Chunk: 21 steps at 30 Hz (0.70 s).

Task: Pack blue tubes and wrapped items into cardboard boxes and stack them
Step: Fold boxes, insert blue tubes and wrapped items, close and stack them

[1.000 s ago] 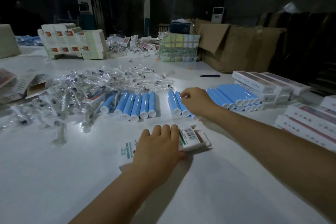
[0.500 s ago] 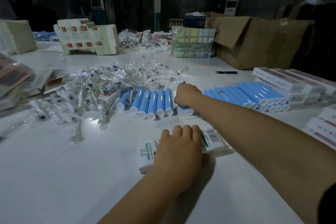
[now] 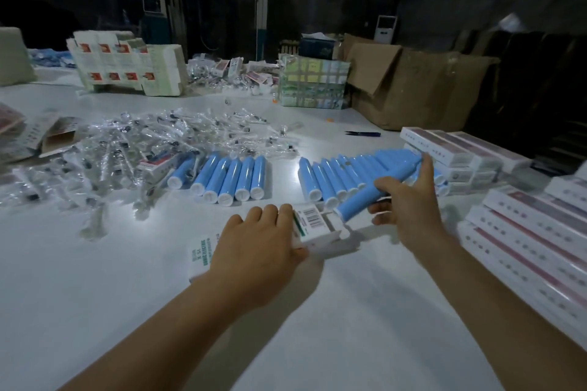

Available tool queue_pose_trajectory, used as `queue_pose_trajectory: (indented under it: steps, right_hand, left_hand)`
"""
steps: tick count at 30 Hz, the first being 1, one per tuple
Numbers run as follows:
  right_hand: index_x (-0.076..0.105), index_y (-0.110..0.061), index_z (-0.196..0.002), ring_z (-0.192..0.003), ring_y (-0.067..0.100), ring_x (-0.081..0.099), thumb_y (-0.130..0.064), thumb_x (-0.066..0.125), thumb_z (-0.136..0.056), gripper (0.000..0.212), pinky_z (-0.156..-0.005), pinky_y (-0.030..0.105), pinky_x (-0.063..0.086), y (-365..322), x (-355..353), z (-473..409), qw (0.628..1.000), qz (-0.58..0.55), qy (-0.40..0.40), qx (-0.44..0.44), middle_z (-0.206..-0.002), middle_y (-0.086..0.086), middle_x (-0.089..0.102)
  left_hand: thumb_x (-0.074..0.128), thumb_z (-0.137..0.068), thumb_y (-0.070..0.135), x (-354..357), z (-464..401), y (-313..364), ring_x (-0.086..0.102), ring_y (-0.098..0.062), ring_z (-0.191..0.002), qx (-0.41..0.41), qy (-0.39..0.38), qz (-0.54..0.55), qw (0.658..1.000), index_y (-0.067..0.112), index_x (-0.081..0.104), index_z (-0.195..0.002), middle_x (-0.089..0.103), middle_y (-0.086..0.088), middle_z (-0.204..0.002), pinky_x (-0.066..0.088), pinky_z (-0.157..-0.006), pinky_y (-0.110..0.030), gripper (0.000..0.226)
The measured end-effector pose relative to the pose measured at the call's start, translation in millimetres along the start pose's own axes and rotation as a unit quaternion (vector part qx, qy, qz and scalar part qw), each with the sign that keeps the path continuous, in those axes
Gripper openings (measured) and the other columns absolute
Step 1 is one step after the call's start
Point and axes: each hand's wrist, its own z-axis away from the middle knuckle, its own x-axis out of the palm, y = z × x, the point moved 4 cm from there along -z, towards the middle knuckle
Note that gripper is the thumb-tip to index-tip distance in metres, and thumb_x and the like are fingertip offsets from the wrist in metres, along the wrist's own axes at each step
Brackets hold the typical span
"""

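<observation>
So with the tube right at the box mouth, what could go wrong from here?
The blue tube, held by the right hand, is angled toward the open box; its cap could catch an end flap. The left hand only presses the box flat, so a push might slide it across the table.

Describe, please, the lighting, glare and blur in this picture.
Head view: dim hall, black background; a bright patch glares on the white table and the clear wrapped items; wide-angle bending at the edges; stacked boxes at right are smeared; hands and blue tube stay fairly sharp.
</observation>
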Motion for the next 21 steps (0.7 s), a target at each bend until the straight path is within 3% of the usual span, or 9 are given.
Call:
queue_pose_trajectory:
  steps: [6, 9, 10, 13, 17, 21]
  right_hand:
    - [0.038, -0.033, -0.124, -0.042, 0.012, 0.056, -0.011, 0.068, -0.082, 0.057, -0.036, 0.023, 0.04, 20.0, 34.4, 17.5, 0.997, -0.06, -0.034, 0.042, -0.076, 0.012, 0.063]
    - [0.064, -0.021, -0.094, -0.04, 0.007, 0.045, -0.016, 0.064, -0.084, 0.011, -0.035, 0.019, 0.033, 26.0, 36.9, 23.5, 0.998, 0.006, -0.052, 0.021, -0.066, 0.004, 0.064]
    - [0.068, -0.018, -0.08, -0.039, 0.005, 0.042, -0.016, 0.063, -0.085, 0.007, -0.035, 0.018, 0.031, 27.7, 36.3, 24.0, 0.998, 0.026, -0.061, 0.014, -0.059, -0.002, 0.062]
    - [0.068, -0.014, -0.063, -0.034, 0.002, 0.038, -0.017, 0.062, -0.084, 0.023, -0.034, 0.015, 0.029, 29.8, 35.0, 25.1, 0.996, 0.054, -0.065, 0.018, -0.042, -0.011, 0.052]
    - [0.067, -0.008, -0.067, -0.032, 0.002, 0.035, -0.015, 0.063, -0.085, 0.019, -0.031, 0.015, 0.026, 29.0, 32.1, 21.3, 0.998, 0.028, -0.044, 0.029, -0.04, -0.008, 0.05]
    - [0.069, -0.004, -0.075, -0.043, 0.01, 0.04, -0.016, 0.059, -0.087, 0.02, -0.042, 0.022, 0.03, 16.9, 35.4, 12.7, 0.997, 0.061, -0.037, -0.033, -0.05, 0.001, 0.054]
  left_hand:
    - [0.031, -0.091, 0.061, -6.0, 0.3, -3.1, 0.043, -0.019, -0.115, -0.039, 0.024, 0.012, 0.999, 0.023, 0.024, -0.14, 0.045, 0.003, -0.132, 0.036, -0.09, -0.034, 0.063]
    - [0.032, -0.091, 0.061, -5.2, 0.5, -4.6, 0.043, -0.019, -0.114, -0.041, 0.033, 0.015, 0.999, 0.023, 0.025, -0.139, 0.045, 0.003, -0.131, 0.035, -0.089, -0.034, 0.062]
    - [0.032, -0.091, 0.061, -4.9, 0.0, -5.3, 0.043, -0.019, -0.114, -0.04, 0.034, 0.013, 0.999, 0.023, 0.025, -0.138, 0.045, 0.002, -0.131, 0.035, -0.089, -0.034, 0.062]
    - [0.032, -0.092, 0.06, -2.7, -1.7, -7.7, 0.043, -0.021, -0.112, -0.036, 0.026, 0.007, 0.999, 0.021, 0.027, -0.136, 0.046, 0.0, -0.129, 0.035, -0.087, -0.036, 0.059]
    - [0.034, -0.093, 0.056, -0.2, -1.7, -9.6, 0.043, -0.026, -0.116, -0.03, 0.017, -0.002, 0.999, 0.016, 0.029, -0.138, 0.046, -0.005, -0.131, 0.035, -0.091, -0.041, 0.061]
    - [0.04, -0.095, 0.05, 0.9, -0.6, -6.0, 0.042, -0.03, -0.117, -0.015, -0.017, -0.012, 1.0, 0.01, 0.028, -0.141, 0.046, -0.011, -0.132, 0.034, -0.093, -0.046, 0.062]
